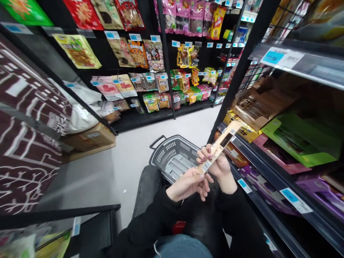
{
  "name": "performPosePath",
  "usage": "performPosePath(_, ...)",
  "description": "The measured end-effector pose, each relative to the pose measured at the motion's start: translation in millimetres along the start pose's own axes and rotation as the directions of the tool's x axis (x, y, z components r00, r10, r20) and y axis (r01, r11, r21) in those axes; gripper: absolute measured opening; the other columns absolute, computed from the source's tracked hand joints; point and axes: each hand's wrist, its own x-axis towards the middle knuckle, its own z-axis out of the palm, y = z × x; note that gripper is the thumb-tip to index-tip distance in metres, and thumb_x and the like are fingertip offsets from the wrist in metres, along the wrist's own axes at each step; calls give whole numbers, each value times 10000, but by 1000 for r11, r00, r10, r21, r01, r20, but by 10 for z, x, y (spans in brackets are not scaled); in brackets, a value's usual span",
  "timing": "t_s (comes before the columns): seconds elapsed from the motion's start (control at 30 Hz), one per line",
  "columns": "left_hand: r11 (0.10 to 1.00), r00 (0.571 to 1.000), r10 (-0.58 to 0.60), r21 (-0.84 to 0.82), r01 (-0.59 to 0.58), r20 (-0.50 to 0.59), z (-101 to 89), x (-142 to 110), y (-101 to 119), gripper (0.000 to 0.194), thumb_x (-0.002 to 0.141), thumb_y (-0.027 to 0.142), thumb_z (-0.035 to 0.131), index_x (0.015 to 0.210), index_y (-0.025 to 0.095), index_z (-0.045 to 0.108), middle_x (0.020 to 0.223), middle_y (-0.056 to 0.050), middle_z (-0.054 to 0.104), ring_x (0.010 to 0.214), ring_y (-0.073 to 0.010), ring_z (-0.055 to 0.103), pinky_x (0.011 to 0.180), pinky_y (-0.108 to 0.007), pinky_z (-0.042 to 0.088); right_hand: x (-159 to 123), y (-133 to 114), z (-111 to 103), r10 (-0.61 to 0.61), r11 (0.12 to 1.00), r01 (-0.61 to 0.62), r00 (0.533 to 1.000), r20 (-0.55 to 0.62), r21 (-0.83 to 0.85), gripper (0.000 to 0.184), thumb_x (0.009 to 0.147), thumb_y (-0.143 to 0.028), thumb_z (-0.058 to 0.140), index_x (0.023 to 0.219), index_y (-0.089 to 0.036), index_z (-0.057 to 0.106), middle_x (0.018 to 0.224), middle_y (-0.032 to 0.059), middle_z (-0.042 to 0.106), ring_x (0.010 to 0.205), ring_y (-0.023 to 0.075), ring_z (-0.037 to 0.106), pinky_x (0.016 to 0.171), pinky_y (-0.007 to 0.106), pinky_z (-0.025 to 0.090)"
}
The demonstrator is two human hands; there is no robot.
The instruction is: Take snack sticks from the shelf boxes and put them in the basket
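Observation:
A long, narrow beige snack packet (225, 138) with a dark window and a barcode slants up to the right in front of me. My right hand (219, 165) is closed round its lower half, with the fingertips showing on the left side. At the packet's bottom end, my left hand (189, 184) pinches it with the thumb on top and the other fingers loosely curled. Just beyond my hands, a grey plastic shopping basket (164, 154) with a slotted bottom rests on the floor by my knee. Part of its right side is hidden behind my hands.
Close on the right stands a shelf (264, 163) with a green display box (301, 138) and a brown carton (264, 104). Bagged snacks hang on the black rack (145, 122) ahead. A cardboard box (92, 138) sits at left on the grey floor (118, 161).

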Motion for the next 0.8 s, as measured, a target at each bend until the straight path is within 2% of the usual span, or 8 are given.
performPosePath(0.1,999,993,47,-16,-48,-106,5,-14,-60,466,638,482,741,819,59,667,662,-82,671,467,-124,601,384,-203,483,-43,54,4,76,991,-77,997,12,107,96,732,-258,604,691,-211,532,588,-36,411,566,111,443,580,269,436)
performPosePath(0.17,998,985,69,17,-67,-156,21,-23,-84,465,617,473,756,779,47,666,644,-87,670,456,-134,605,368,-210,480,-71,45,-7,109,992,-109,994,2,66,26,731,-228,601,734,-205,590,625,-15,501,629,128,513,627,289,465)
performPosePath(0.27,987,953,140,109,-115,-267,79,-59,-64,428,619,450,755,728,47,663,585,-72,656,414,-136,589,357,-224,470,-143,-23,-54,83,994,-87,995,-62,-72,182,723,-200,604,896,-186,657,808,41,646,819,181,604,784,353,493)
performPosePath(0.33,968,918,205,209,-139,-339,122,-104,-22,383,622,423,753,699,60,658,567,-57,655,413,-138,591,380,-231,478,-215,-99,-96,27,992,-38,995,-93,-122,301,677,-193,645,978,-195,655,937,49,669,924,201,614,866,368,481)
performPosePath(0.4,938,894,247,325,-123,-374,156,-156,22,335,636,399,741,668,78,652,544,-39,650,422,-137,598,422,-233,493,-296,-172,-120,-13,981,-8,994,-106,-195,408,630,-175,697,1031,-219,637,988,39,672,957,205,621,874,357,489)
performPosePath(0.5,861,878,298,502,-78,-375,181,-222,61,277,684,361,700,634,93,649,516,-21,643,446,-134,612,477,-224,504,-394,-216,-92,4,919,-68,987,-163,-388,475,603,-138,759,1051,-219,622,933,34,693,872,190,657,802,330,528)
performPosePath(0.6,779,863,358,624,-65,-357,184,-258,56,240,721,325,667,633,102,654,503,-11,642,460,-135,623,487,-209,495,-430,-171,-20,-5,879,-112,970,-245,-464,403,568,-142,798,934,-188,637,823,27,711,765,178,676,731,310,554)
performPosePath(0.8,636,853,434,769,-61,-291,169,-324,16,221,758,284,641,622,112,673,529,-11,669,486,-135,641,514,-197,489,-370,-118,81,-201,916,42,908,-366,-399,277,570,-259,811,768,-161,643,650,24,696,588,175,667,601,300,568)
